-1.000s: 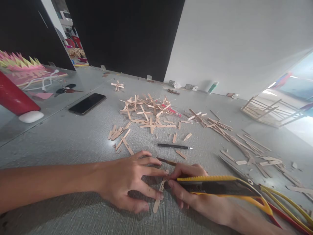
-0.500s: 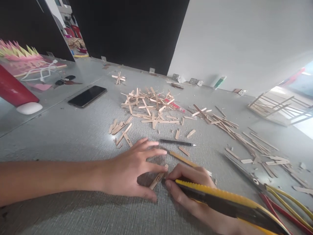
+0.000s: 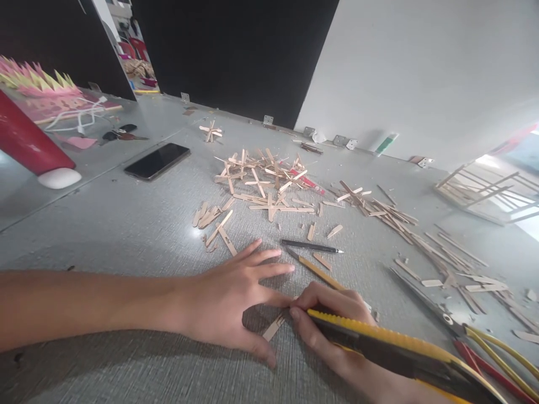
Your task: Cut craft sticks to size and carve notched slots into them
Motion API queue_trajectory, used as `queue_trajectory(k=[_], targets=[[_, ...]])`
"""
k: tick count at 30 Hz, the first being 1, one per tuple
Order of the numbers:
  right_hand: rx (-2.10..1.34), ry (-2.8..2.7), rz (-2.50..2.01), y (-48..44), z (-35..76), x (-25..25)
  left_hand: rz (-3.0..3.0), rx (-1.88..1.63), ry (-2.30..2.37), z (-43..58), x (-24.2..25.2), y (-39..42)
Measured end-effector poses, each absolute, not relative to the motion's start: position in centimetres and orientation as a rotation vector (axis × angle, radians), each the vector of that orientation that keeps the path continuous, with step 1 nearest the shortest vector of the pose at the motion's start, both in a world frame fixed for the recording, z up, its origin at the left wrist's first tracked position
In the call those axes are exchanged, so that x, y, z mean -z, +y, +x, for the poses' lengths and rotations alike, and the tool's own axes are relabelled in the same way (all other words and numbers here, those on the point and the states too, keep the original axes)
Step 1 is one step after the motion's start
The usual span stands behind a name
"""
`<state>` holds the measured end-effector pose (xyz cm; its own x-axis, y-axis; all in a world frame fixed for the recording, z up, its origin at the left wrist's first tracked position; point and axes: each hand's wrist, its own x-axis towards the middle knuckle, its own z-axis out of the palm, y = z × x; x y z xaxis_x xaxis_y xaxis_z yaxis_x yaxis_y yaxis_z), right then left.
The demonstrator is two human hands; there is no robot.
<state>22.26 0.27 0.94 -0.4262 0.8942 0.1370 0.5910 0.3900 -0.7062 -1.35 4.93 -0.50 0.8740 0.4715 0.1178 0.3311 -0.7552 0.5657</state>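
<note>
My left hand [image 3: 240,297] lies spread on the grey table, its index finger at the upper end of a short wooden craft stick [image 3: 274,326] with dark marks on it. Its thumb rests beside the stick's lower end. My right hand [image 3: 332,325] is closed around a yellow and black utility knife [image 3: 379,345], with the knife's front end over the stick. The right fingertips hide the blade tip. Just beyond my hands lie a black pen [image 3: 312,246] and a slim knife with a yellowish handle [image 3: 320,271], partly covered by my right hand.
Craft sticks joined in crosses [image 3: 269,177] are heaped ahead, with loose sticks [image 3: 400,216] to the right. Scissors [image 3: 446,317] with red and yellow handles lie at right. A phone [image 3: 158,161], a red cylinder [image 3: 29,134] and keys [image 3: 124,133] are at left. A stick frame [image 3: 484,191] stands far right.
The view has shifted slightly, so the table things sit farther right. My left index finger has come closer to the right fingertips at the stick's upper end, and its thumb is lower.
</note>
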Motion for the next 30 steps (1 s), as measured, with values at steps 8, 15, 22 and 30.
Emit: queue_trajectory(k=[8,15,22,30], targets=[[-0.796,-2.196,-1.262,0.42,22.31,-0.78,2.473,-0.351,0.601,-1.08,0.35,5.33],[-0.958,-2.182,-1.226,0.14,21.86,-0.91,2.501,-0.423,0.597,-0.89,0.67,5.35],[-1.169,-2.173,-1.2,-0.49,22.05,-0.34,2.526,-0.388,0.598,-0.76,0.89,5.22],[-1.183,-2.159,-1.172,-0.31,21.87,-0.56,2.522,-0.269,0.593,-0.62,0.26,5.14]])
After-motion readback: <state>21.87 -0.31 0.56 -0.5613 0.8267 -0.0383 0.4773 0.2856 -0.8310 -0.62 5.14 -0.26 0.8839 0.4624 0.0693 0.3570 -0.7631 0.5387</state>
